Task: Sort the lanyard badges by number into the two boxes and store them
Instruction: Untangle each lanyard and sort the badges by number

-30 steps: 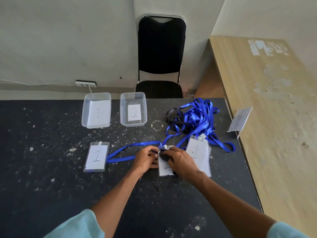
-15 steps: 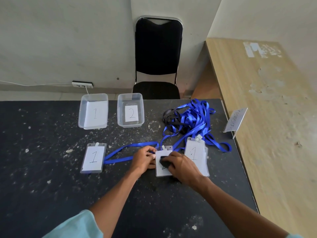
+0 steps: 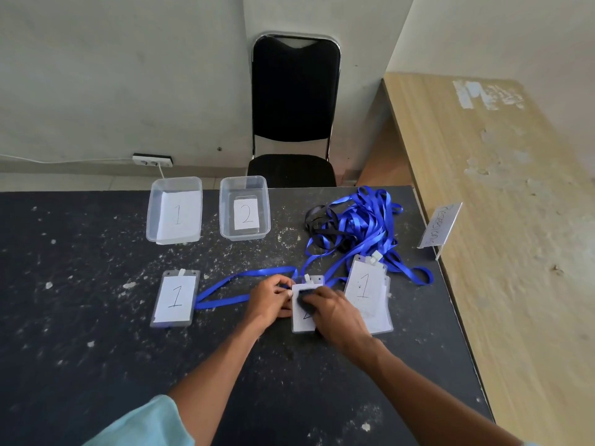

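Observation:
Two clear boxes stand at the table's far edge, the box marked 1 [image 3: 154, 217] on the left and the box marked 2 [image 3: 225, 214] beside it. A badge marked 1 [image 3: 175, 297] lies flat at the left. My left hand [image 3: 272, 299] pinches the left edge of a middle badge [image 3: 302, 320]. My right hand [image 3: 335, 312] lies over that badge with curled fingers on a dark wad of strap, hiding most of the number. To the right, another badge marked 1 [image 3: 365, 291] tops a small stack. A tangle of blue lanyards [image 3: 357, 223] lies behind.
A black chair [image 3: 294, 107] stands behind the table. A wooden counter [image 3: 499, 204] runs along the right, with a small sign holder [image 3: 439, 225] at its edge. A power strip [image 3: 153, 160] sits by the wall.
Both hands stay on the middle badge. My right hand has slid a little lower over the card, and the badge's top clip now shows above my fingers.

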